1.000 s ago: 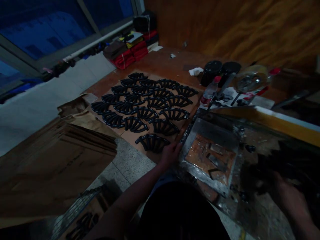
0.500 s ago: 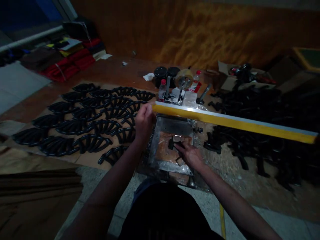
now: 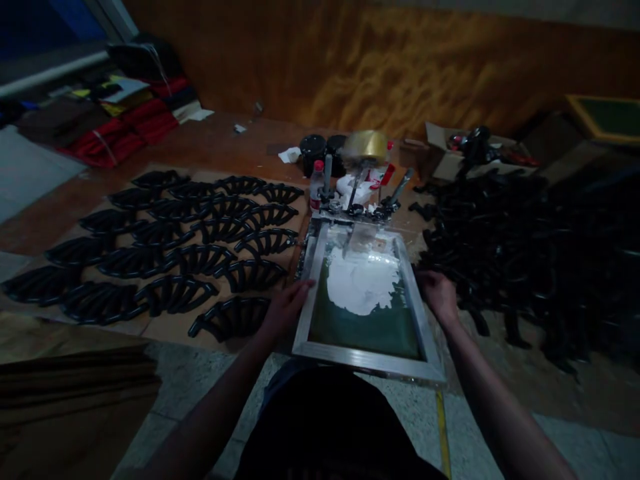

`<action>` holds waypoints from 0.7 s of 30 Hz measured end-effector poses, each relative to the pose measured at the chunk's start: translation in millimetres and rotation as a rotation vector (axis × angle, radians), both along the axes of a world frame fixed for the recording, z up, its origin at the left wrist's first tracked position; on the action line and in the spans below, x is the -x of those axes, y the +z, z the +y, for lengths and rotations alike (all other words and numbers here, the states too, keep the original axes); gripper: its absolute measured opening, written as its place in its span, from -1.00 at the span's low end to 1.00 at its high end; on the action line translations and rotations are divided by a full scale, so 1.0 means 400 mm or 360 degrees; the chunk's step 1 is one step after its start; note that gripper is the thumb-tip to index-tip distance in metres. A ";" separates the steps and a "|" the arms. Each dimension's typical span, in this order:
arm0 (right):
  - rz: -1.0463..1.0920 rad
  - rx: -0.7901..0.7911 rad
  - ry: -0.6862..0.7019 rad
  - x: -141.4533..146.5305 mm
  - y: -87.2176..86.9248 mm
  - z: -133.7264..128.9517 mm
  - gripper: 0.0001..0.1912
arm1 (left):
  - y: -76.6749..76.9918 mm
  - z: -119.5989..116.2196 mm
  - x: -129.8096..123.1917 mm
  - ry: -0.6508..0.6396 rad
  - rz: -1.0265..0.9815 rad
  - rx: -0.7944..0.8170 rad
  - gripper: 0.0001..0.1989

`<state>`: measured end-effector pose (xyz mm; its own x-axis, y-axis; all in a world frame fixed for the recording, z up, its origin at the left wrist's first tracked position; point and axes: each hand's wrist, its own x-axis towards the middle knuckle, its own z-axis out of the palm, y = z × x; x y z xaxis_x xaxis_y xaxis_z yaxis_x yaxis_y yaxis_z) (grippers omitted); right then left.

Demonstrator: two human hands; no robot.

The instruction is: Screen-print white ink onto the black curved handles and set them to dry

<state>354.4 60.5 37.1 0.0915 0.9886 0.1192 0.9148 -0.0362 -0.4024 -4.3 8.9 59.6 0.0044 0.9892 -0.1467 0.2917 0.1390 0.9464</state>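
A metal-framed screen (image 3: 370, 360) lies low in front of me, with white paste (image 3: 361, 283) spread over the upper part of its green mesh. At the frame's left side is my left hand (image 3: 289, 308), its fingers at the edge; how they are bent is too dim to make out. My right hand (image 3: 440, 297) is just beyond the frame's right side, beside the pile of black curved pieces (image 3: 500, 267). Its fingers are bent, and what they may hold is lost in the dark. Clamps (image 3: 356, 208) stand at the frame's far end.
Rows of black curved pieces (image 3: 200, 257) lie on cardboard to the left. Behind the frame are a red-capped bottle (image 3: 317, 183), black jars (image 3: 313, 150) and a roll of tape (image 3: 369, 145). An open carton (image 3: 445, 157) sits at the back right; red cloth (image 3: 135, 130) lies back left.
The screen frame has come down from its raised, edge-on position and now covers the base. My left hand has moved down along its side; my right hand has moved right, off the base.
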 end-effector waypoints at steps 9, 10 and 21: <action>-0.0402 0.0191 0.0638 0.292 0.110 0.123 -0.66 | -0.205 -0.006 -0.001 -0.0052 0.0073 0.0208 -0.43; -0.0461 0.0306 0.0638 0.312 0.110 0.113 -0.73 | -0.207 -0.005 0.000 -0.0052 0.0072 0.0211 -0.43; -0.0422 0.0331 0.1516 0.274 0.089 -0.067 -0.83 | -0.178 -0.006 -0.007 -0.0078 0.0078 0.0287 -0.41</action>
<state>244.9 33.6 72.9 -0.7511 0.6399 -0.1622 0.6586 0.7095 -0.2506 -1.6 6.6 -11.6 0.0403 0.9455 -0.3230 0.3474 0.2898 0.8918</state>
